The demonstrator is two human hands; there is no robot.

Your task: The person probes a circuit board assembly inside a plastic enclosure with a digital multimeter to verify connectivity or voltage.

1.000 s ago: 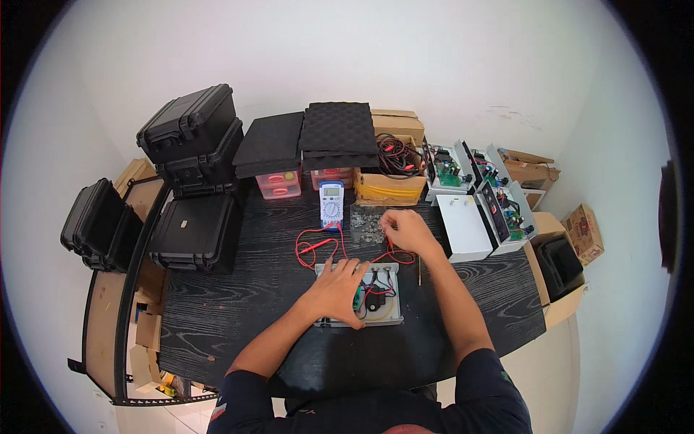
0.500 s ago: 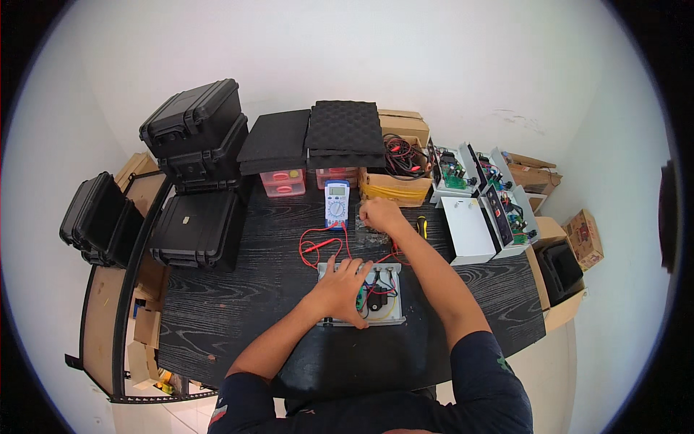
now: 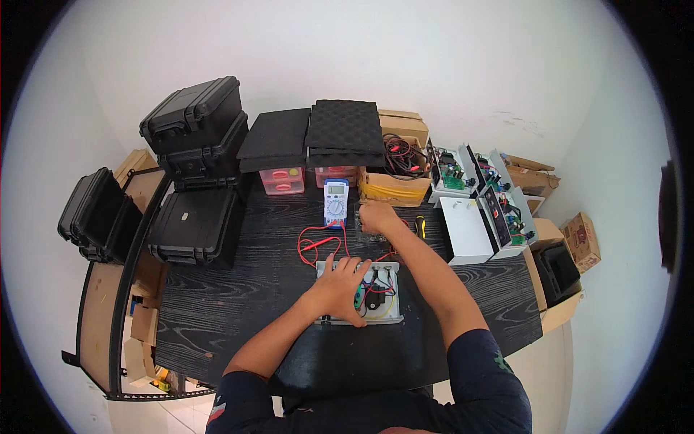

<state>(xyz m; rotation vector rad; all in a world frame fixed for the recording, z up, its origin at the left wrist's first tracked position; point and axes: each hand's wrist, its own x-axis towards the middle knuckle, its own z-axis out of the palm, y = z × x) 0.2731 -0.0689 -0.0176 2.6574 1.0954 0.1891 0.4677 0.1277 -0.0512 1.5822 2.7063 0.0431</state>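
An open metal housing (image 3: pixel 394 307) with wires, a black component and a green circuit board inside lies near the front of the dark table. My left hand (image 3: pixel 340 289) spans its left part, fingers over the far edge and thumb at the near edge, gripping it. Farther off, my right hand (image 3: pixel 377 217) is closed over a small clear tray (image 3: pixel 363 236). Its fingertips point down and what they hold, if anything, is hidden. Just left of that hand lies a blue-and-white multimeter (image 3: pixel 336 204) with red test leads (image 3: pixel 312 246). A yellow-and-black screwdriver (image 3: pixel 420 226) is right of the hand.
Stacked black hard cases (image 3: pixel 195 224) stand at the left. Black foam sheets (image 3: pixel 345 134) rest on pink drawer boxes (image 3: pixel 282 181) at the back. A cardboard box (image 3: pixel 394 189) holds cables. Several open housings with circuit boards (image 3: pixel 453 173) and a white cover (image 3: pixel 466 228) fill the right.
My right hand has shifted slightly and its fist is turned a little more downward over the tray. The left hand keeps its grip on the housing.
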